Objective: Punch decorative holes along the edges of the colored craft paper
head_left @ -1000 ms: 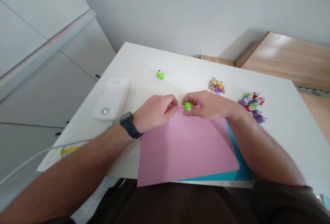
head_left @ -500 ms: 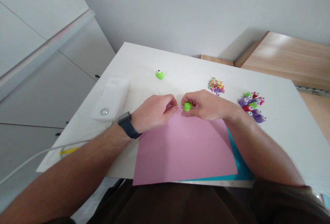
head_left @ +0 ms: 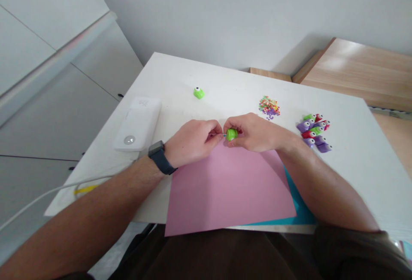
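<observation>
A pink sheet of paper (head_left: pixel 228 190) lies on the white table (head_left: pixel 350 164) in front of me, over a blue sheet (head_left: pixel 302 213). My right hand (head_left: pixel 257 132) is closed around a small green paper punch (head_left: pixel 231 134) at the pink sheet's far edge. My left hand (head_left: pixel 193 140), a dark watch on its wrist, pinches that same edge right beside the punch. The two hands nearly touch.
A second green punch (head_left: pixel 198 92) sits farther back. A heap of coloured paper bits (head_left: pixel 269 106) and a cluster of purple, red and green punches (head_left: pixel 314 132) lie to the right. A white device (head_left: pixel 137 123) with a cable is at left. A wooden surface (head_left: pixel 360 71) adjoins the table.
The pink sheet has slid slightly to the left and both hands shifted a little left with it. My fingers are now closer together at the punch.
</observation>
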The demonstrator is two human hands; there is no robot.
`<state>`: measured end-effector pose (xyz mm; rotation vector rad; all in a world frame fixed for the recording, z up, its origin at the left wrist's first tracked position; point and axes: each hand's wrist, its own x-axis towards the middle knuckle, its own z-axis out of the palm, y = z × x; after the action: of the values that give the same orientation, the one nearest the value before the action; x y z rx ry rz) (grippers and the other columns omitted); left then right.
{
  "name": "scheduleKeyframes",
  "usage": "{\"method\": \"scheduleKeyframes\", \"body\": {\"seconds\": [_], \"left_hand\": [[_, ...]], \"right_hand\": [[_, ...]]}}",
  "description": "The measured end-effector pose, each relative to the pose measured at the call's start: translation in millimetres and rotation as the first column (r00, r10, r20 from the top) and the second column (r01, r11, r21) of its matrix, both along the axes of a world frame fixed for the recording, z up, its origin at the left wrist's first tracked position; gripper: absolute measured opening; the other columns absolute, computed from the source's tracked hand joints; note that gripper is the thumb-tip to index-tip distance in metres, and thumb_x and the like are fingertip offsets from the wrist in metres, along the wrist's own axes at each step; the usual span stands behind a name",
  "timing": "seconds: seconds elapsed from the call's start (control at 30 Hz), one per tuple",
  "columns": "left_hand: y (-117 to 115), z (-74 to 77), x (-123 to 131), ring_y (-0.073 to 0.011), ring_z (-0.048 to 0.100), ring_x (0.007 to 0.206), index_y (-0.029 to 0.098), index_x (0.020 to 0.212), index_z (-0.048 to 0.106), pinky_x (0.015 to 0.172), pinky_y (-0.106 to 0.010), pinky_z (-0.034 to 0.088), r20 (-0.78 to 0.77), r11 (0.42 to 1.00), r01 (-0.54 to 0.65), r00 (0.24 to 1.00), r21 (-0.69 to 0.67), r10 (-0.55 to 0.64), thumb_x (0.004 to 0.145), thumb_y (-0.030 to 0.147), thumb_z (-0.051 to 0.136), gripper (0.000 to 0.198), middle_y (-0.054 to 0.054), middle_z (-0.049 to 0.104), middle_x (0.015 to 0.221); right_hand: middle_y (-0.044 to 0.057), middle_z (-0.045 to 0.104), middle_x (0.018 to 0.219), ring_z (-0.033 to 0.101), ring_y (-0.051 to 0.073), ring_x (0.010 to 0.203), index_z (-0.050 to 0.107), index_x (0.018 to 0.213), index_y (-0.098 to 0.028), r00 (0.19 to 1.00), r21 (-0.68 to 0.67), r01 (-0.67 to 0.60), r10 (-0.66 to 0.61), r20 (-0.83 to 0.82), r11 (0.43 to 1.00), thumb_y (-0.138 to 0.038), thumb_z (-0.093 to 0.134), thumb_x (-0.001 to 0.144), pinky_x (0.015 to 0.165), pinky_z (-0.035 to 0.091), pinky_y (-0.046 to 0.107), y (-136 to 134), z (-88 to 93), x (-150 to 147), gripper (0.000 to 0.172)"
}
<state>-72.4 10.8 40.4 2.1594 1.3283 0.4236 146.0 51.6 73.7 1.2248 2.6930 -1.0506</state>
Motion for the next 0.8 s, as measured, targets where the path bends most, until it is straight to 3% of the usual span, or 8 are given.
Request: {"method": "scheduleKeyframes", "body": {"seconds": [0.13, 0.23, 0.33, 0.53, 0.8], "left_hand": [[0.1, 0.5, 0.4, -0.0223, 0.073, 0.092, 0.022, 0.106, 0.071, 0.077, -0.032, 0.051, 0.014, 1.000, -0.017, 1.000, -0.020, 0.017, 0.095, 0.046, 0.059, 0.029, -0.003, 0.078, 0.099], [-0.1, 2.0, 2.7, -0.0252, 0.073, 0.099, 0.022, 0.115, 0.069, 0.083, -0.034, 0.053, 0.040, 0.999, -0.022, 0.999, -0.041, 0.024, 0.084, 0.064, 0.071, 0.053, -0.005, 0.078, 0.108], [-0.9, 3.2, 7.8, -0.0270, 0.072, 0.104, 0.023, 0.121, 0.066, 0.088, -0.036, 0.053, 0.069, 0.999, -0.031, 0.997, -0.037, 0.033, 0.074, 0.069, 0.078, 0.067, -0.006, 0.076, 0.115], [-1.7, -0.7, 14.5, -0.0284, 0.072, 0.099, 0.022, 0.114, 0.064, 0.083, -0.038, 0.053, 0.038, 0.998, -0.055, 0.998, -0.006, 0.056, 0.071, 0.063, 0.083, 0.063, -0.007, 0.076, 0.110], [-1.8, 1.3, 9.3, -0.0282, 0.073, 0.100, 0.023, 0.119, 0.062, 0.080, -0.036, 0.053, 0.014, 0.999, -0.025, 1.000, -0.022, 0.025, 0.076, 0.053, 0.082, 0.057, -0.005, 0.077, 0.108]], "right_hand": [[-0.001, 0.072, 0.085, 0.062, 0.015, 0.076, 0.072, 0.104, -0.022, 1.000, 0.024, -0.011, 0.011, 0.000, 1.000, -0.029, 0.069, 0.083, 0.067, 0.039, 0.026, -0.3, 0.1, -0.3, 0.022], [0.000, 0.072, 0.085, 0.062, 0.016, 0.076, 0.071, 0.101, -0.022, 1.000, 0.050, -0.026, 0.025, 0.017, 0.998, -0.027, 0.068, 0.083, 0.066, 0.038, 0.026, -0.1, 0.0, -0.5, 0.019], [0.001, 0.073, 0.087, 0.062, 0.017, 0.077, 0.070, 0.099, -0.021, 0.999, 0.067, -0.044, 0.042, 0.019, 0.997, -0.026, 0.067, 0.082, 0.067, 0.038, 0.027, 0.0, -1.0, -1.1, 0.018], [0.003, 0.073, 0.088, 0.062, 0.018, 0.077, 0.070, 0.099, -0.020, 0.997, 0.088, -0.067, 0.065, 0.028, 0.994, -0.026, 0.068, 0.082, 0.066, 0.036, 0.027, -1.8, -2.1, -2.8, 0.018], [0.003, 0.073, 0.090, 0.062, 0.017, 0.078, 0.069, 0.097, -0.020, 0.998, 0.068, -0.053, 0.050, 0.043, 0.996, -0.026, 0.068, 0.083, 0.067, 0.037, 0.027, -3.1, -2.9, -3.9, 0.015]]}}
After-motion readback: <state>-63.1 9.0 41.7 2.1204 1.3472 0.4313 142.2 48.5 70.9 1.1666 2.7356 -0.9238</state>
